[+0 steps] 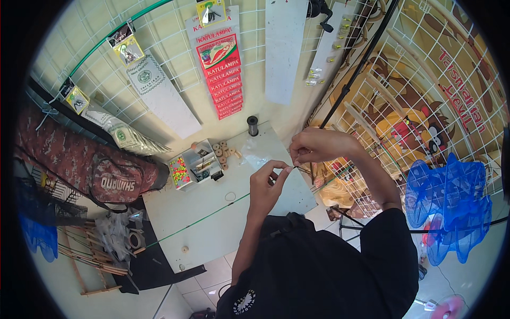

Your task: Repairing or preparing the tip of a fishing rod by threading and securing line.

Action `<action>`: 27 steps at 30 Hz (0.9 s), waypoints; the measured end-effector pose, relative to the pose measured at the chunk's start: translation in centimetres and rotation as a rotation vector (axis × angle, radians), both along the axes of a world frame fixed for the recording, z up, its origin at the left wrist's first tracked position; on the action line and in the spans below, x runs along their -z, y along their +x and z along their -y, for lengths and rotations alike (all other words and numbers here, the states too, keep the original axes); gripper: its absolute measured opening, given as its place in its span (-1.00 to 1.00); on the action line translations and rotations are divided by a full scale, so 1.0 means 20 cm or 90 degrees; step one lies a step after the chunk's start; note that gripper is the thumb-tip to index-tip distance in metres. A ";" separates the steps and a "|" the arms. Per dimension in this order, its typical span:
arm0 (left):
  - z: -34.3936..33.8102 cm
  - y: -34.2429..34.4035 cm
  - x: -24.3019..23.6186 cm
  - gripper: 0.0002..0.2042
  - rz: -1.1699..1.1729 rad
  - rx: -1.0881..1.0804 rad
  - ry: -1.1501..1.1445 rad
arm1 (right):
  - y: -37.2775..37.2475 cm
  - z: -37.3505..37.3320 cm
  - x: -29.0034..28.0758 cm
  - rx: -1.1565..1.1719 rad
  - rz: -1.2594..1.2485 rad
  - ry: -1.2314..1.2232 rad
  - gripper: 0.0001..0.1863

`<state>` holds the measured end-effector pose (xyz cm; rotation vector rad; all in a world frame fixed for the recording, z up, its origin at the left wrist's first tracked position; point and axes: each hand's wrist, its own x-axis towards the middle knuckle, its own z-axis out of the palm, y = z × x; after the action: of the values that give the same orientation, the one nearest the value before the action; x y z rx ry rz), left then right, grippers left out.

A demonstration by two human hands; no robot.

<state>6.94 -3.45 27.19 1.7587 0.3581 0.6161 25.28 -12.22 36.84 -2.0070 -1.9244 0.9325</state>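
My left hand [266,187] is raised over the table, thumb and index finger pinched on a tiny dark item [295,167], too small to name. Just above it and to the right, my right hand [321,144] has its fingers curled and pinched; what they hold, possibly a fine line, cannot be made out. A long thin green rod [199,222] lies diagonally across the white table [215,244], behind my left wrist. A small loop of line [230,196] lies left of that hand.
A parts box [183,173] with bright floats, cork rings [223,154] and a dark spool [253,126] sit at the back. A camouflage rod bag [90,159] is at left. Wire grids [382,90] with hanging packets surround the table; blue nets [446,196] hang at right.
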 end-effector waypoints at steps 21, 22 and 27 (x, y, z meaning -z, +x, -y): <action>0.07 0.13 -0.05 -0.83 0.063 -0.186 -0.137 | -0.23 0.20 0.08 0.156 0.189 0.325 -0.86; 0.08 0.14 -0.05 -0.82 0.096 -0.193 -0.145 | -0.23 0.20 0.09 0.156 0.188 0.329 -0.86; 0.12 0.14 -0.06 -0.84 0.084 -0.237 -0.103 | -0.22 0.20 0.13 0.136 0.151 0.366 -0.83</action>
<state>9.69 -5.77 28.40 1.4975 0.6326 0.9365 20.83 -16.27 34.29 -1.9621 -1.7660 0.0693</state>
